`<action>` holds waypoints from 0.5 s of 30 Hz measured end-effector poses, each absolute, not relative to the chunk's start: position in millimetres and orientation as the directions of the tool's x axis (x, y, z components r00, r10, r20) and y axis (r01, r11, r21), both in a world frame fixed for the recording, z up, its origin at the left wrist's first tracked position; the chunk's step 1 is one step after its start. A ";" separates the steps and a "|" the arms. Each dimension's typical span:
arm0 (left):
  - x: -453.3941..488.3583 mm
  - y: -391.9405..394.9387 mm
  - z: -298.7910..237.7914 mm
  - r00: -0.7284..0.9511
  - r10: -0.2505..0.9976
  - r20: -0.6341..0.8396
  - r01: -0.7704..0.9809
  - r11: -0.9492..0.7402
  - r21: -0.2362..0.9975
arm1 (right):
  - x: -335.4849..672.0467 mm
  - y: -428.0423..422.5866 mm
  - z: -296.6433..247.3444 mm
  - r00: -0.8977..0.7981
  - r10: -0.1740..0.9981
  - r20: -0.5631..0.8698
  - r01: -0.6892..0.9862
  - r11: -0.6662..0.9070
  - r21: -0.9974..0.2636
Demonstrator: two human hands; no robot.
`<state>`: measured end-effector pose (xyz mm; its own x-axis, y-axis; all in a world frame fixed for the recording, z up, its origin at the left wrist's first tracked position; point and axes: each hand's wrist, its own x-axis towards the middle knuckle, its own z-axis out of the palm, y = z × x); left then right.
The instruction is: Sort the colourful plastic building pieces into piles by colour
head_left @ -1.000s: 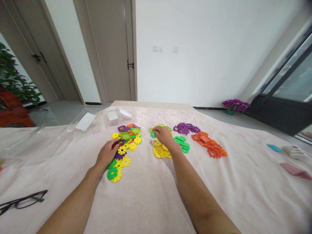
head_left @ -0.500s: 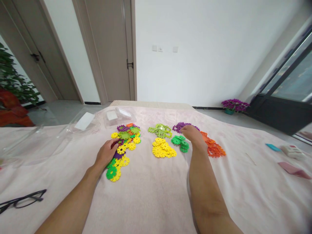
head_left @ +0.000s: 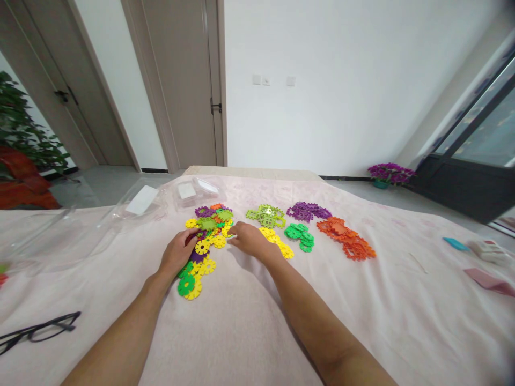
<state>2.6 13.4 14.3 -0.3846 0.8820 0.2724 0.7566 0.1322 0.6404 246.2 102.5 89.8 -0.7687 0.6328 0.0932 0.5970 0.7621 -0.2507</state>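
A mixed heap of flower-shaped plastic discs (head_left: 207, 224) in yellow, green, purple, orange and lime lies left of centre on the cloth. My left hand (head_left: 179, 253) rests against its left side, thumb and forefinger apart, with the fingertips partly hidden among the discs. At the heap's right edge is my right hand (head_left: 249, 238), thumb and fingers apart and no disc visible in it. Behind that hand, partly covered, lies a pile of yellow discs (head_left: 284, 246). Farther right are green discs (head_left: 300, 235), lime pieces (head_left: 267, 215), purple pieces (head_left: 306, 211) and orange pieces (head_left: 348, 238).
Clear plastic boxes (head_left: 189, 195) stand at the back left, with clear packaging (head_left: 80, 236) nearer. Black glasses (head_left: 44, 329) lie at the front left. A blue item (head_left: 455, 244), a white box (head_left: 487, 251) and a pink strip (head_left: 486, 280) are on the right.
My right hand has moved left from the purple pieces to the right edge of the mixed heap, uncovering the purple and orange piles. My left hand stays at the heap.
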 end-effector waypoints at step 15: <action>4.7 12.7 15.5 -0.396 0.876 0.277 0.757 0.140 0.639 | 214.3 83.6 54.4 -0.778 0.606 0.166 0.609 0.792 -0.038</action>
<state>4.7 12.7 15.5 -0.3957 0.8755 0.2773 0.7566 0.1397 0.6388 214.3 83.6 54.4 -0.7777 0.6064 0.1657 0.6094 0.7919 -0.0379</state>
